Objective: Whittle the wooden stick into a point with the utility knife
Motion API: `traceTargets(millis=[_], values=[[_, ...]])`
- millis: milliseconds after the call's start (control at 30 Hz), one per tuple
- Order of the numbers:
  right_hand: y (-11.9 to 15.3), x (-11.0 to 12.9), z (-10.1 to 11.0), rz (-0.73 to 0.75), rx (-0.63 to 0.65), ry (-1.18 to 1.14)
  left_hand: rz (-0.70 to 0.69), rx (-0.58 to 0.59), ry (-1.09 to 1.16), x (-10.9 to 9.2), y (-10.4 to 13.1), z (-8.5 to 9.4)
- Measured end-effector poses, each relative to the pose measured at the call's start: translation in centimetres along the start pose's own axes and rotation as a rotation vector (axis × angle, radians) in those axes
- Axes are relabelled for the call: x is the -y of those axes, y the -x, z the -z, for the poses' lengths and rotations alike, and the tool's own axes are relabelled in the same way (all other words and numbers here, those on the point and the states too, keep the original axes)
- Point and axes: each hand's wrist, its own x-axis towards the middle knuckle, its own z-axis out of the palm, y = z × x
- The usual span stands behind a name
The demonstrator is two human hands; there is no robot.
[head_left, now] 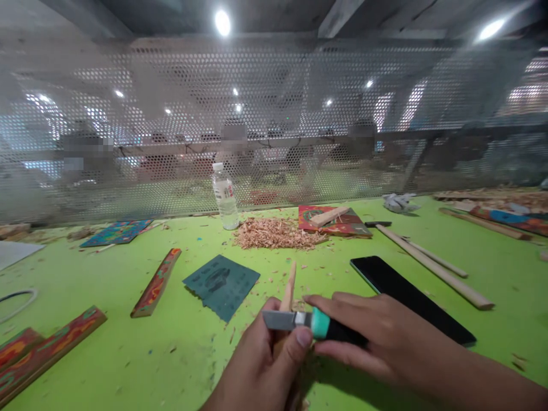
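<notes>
A slim wooden stick (290,288) with a tapered tip points away from me, its lower part wrapped by my left hand (269,357). My right hand (377,325) grips the black and teal handle of a carving knife (280,321). The flat steel blade lies crosswise over the stick, its tip toward the left. My left thumb presses close to the blade's base. Just beyond both hands, a heap of wood shavings (276,233) sits on the green table (171,359). Left of the stick lies a dark green sandpaper sheet (222,285).
A phone (411,297) lies beside my right hand, a hammer (436,265) behind it. A water bottle (225,197), painted board (359,225) and crumpled paper (400,202) stand farther back. Painted wood strips (156,282) lie left. A perforated metal screen (265,131) closes the far edge.
</notes>
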Motion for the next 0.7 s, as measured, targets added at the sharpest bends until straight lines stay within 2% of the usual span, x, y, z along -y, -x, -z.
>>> traceTargets(millis=[133, 300, 500, 700], values=[[0.1, 0.2, 0.1, 0.017, 0.036, 0.009, -0.014, -0.005, -0.057, 0.0, 0.0, 0.0], [0.4, 0.3, -0.6, 0.006, -0.045, 0.112, -0.022, -0.002, -0.137, 0.0, -0.2, -0.2], [0.5, 1.5, -1.2, -0.06, -0.144, 0.236, 0.0, -0.065, -0.092, 0.0, -0.3, -0.3], [0.5, 1.8, -1.1, -0.072, -0.169, 0.323, 0.004, -0.067, -0.015, -0.1, -0.3, -0.3]])
